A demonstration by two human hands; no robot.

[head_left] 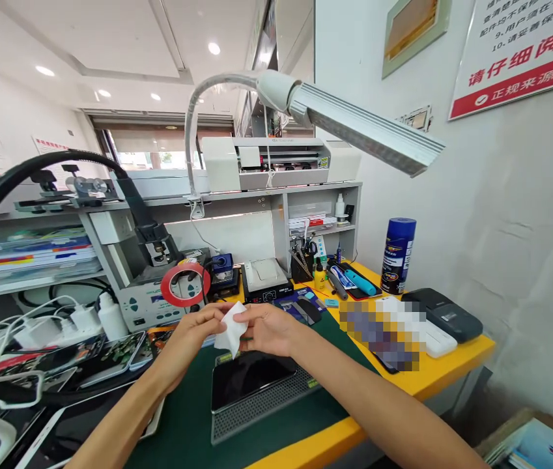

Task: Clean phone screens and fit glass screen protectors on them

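Observation:
Between my two hands a small white wipe (231,331) is held up, its lower corner hanging down. My left hand (204,326) pinches its left edge, fingers closed. On the other side my right hand (271,327) grips it between thumb and fingers. Just below, a black-screened phone (251,381) lies on a grey perforated pad (266,410), and neither hand touches the phone. The pad rests on a dark green mat (183,417).
Phones and circuit boards (114,352) crowd the left. Red tape (185,284) hangs before a grey machine. A blue spray can (398,255), a white case (423,326) and a black case (445,314) stand right on the yellow table. A lamp (364,127) arches overhead.

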